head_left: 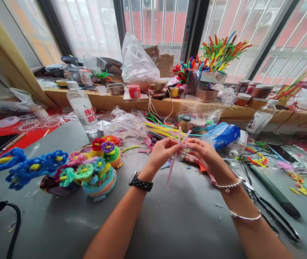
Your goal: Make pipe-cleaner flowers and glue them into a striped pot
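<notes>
Both my hands meet above the grey table [169,223], pinching a bunch of pale pink pipe cleaners [175,151]. My left hand [163,153], with a black watch on its wrist, is closed on the bunch from the left. My right hand [204,154], with bead and metal bracelets on its wrist, is closed on it from the right. Several pink ends fan upward above the fingers, and a longer strand hangs down toward the table.
Finished pipe-cleaner flowers and baskets [96,169] and blue flowers [26,165] lie at the left. A water bottle [82,108], plastic bags, loose coloured pipe cleaners [159,129] and a tissue pack [222,135] crowd the back. Long pliers [266,212] lie at the right. The window ledge [142,102] holds jars and cups.
</notes>
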`<state>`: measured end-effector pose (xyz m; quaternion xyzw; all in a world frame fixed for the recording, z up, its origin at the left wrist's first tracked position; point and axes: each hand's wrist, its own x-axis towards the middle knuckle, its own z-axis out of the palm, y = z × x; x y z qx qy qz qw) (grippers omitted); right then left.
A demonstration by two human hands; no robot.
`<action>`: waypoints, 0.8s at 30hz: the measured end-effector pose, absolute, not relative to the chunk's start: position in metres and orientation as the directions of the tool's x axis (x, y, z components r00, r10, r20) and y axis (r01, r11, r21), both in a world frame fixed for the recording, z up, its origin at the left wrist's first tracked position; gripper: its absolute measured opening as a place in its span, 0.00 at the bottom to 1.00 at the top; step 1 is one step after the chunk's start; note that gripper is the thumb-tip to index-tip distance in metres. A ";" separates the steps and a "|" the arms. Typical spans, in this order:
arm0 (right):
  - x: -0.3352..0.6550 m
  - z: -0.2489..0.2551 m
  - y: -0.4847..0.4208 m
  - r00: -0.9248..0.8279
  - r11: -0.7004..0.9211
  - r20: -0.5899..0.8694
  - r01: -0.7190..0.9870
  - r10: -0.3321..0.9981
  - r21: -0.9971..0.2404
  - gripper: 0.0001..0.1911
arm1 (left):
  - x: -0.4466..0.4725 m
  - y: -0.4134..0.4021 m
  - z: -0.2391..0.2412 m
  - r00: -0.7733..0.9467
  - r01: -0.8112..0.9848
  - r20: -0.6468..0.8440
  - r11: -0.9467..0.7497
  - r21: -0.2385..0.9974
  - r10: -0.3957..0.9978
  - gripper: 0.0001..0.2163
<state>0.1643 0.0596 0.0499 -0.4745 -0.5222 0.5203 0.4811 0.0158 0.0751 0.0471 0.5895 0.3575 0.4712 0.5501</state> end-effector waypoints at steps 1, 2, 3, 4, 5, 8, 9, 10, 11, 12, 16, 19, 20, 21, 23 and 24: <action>0.167 0.051 0.059 -0.107 0.032 0.031 0.015 0.994 -0.999 0.12 | 0.016 0.075 0.048 0.325 -0.119 0.128 -0.093 0.988 0.937 0.08; 0.169 0.052 0.059 -0.120 0.051 0.046 0.038 0.992 -0.998 0.12 | 0.016 0.075 0.049 0.343 -0.128 0.101 -0.060 0.990 0.934 0.09; 0.170 0.053 0.059 -0.130 0.061 0.053 0.059 0.990 -0.996 0.12 | 0.016 0.074 0.050 0.354 -0.130 0.080 -0.035 0.991 0.932 0.09; 0.170 0.053 0.059 -0.140 0.060 0.050 0.074 0.989 -0.995 0.12 | 0.016 0.074 0.050 0.362 -0.130 0.062 -0.015 0.991 0.930 0.10; 0.171 0.053 0.058 -0.153 0.049 0.037 0.074 0.988 -0.996 0.12 | 0.016 0.073 0.051 0.371 -0.127 0.047 0.001 0.992 0.928 0.10; 0.173 0.051 0.058 -0.210 -0.057 -0.054 -0.006 0.976 -0.998 0.12 | 0.015 0.071 0.051 0.403 -0.124 0.033 0.019 0.992 0.914 0.10; 0.173 0.051 0.058 -0.237 -0.095 -0.081 -0.051 0.968 -0.994 0.11 | 0.015 0.071 0.051 0.414 -0.130 0.035 0.021 0.991 0.909 0.10; 0.174 0.050 0.058 -0.266 -0.126 -0.096 -0.098 0.959 -0.987 0.11 | 0.015 0.071 0.052 0.423 -0.141 0.039 0.023 0.990 0.905 0.10; 0.174 0.050 0.059 -0.288 -0.149 -0.102 -0.144 0.952 -0.978 0.10 | 0.016 0.071 0.052 0.429 -0.157 0.048 0.023 0.987 0.902 0.10; 0.174 0.050 0.059 -0.299 -0.164 -0.103 -0.187 0.949 -0.968 0.10 | 0.016 0.071 0.052 0.430 -0.178 0.061 0.018 0.984 0.901 0.10; 0.169 0.049 0.060 -0.272 -0.207 -0.114 -0.344 0.956 -0.916 0.06 | 0.018 0.070 0.050 0.405 -0.280 0.146 -0.030 0.959 0.903 0.10; 0.164 0.047 0.060 -0.258 -0.236 -0.127 -0.453 0.958 -0.859 0.05 | 0.021 0.070 0.048 0.374 -0.342 0.183 -0.049 0.938 0.909 0.09; 0.162 0.046 0.060 -0.257 -0.251 -0.138 -0.481 0.956 -0.840 0.05 | 0.021 0.070 0.047 0.368 -0.356 0.192 -0.053 0.933 0.910 0.09; 0.161 0.046 0.060 -0.256 -0.263 -0.149 -0.501 0.955 -0.825 0.06 | 0.022 0.069 0.047 0.364 -0.366 0.200 -0.058 0.929 0.910 0.08; 0.159 0.045 0.060 -0.249 -0.266 -0.155 -0.514 0.956 -0.815 0.05 | 0.023 0.069 0.046 0.354 -0.380 0.210 -0.066 0.923 0.911 0.08; 0.158 0.045 0.060 -0.242 -0.255 -0.148 -0.510 0.959 -0.821 0.05 | 0.024 0.069 0.045 0.347 -0.386 0.209 -0.064 0.920 0.914 0.08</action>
